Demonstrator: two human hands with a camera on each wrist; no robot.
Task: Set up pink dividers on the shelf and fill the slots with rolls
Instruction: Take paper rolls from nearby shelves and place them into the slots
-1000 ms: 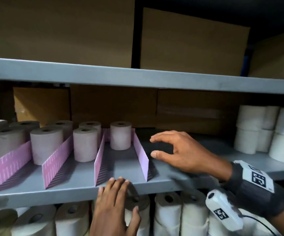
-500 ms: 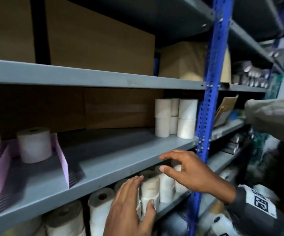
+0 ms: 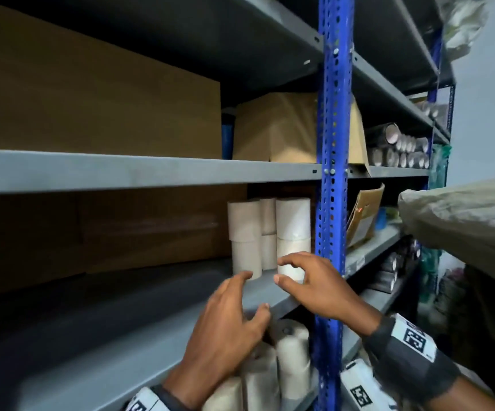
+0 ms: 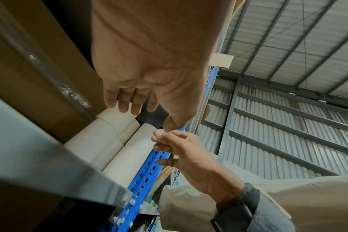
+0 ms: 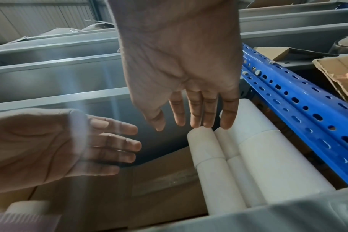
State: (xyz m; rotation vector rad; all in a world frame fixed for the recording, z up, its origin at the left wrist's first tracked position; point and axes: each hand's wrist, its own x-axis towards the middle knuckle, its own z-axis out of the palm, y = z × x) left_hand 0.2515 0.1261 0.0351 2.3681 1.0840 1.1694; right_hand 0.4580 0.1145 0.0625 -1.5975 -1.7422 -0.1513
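Stacked white rolls (image 3: 270,232) stand two high at the right end of the grey middle shelf (image 3: 121,330), against the blue upright (image 3: 332,173). My right hand (image 3: 280,271) is open, thumb and forefinger spread just in front of the lower right roll (image 3: 292,250), holding nothing. The right wrist view shows its straight fingers (image 5: 209,113) close to the roll ends (image 5: 201,141). My left hand (image 3: 255,292) is open over the shelf's front edge, a little short of the left stack (image 3: 244,238). A pink divider (image 5: 24,222) shows only at the corner.
More rolls (image 3: 290,357) stand on the shelf below, under my left hand. Brown cartons (image 3: 151,226) fill the back of the middle shelf and others (image 3: 92,99) sit above. A wrapped grey bundle (image 3: 462,215) juts in from the right. Dark rolls (image 3: 400,149) lie beyond the upright.
The view has swung right, so the pink dividers and their rolls have left the head view. Both hands have moved right and up along the shelf to the stacked white rolls.
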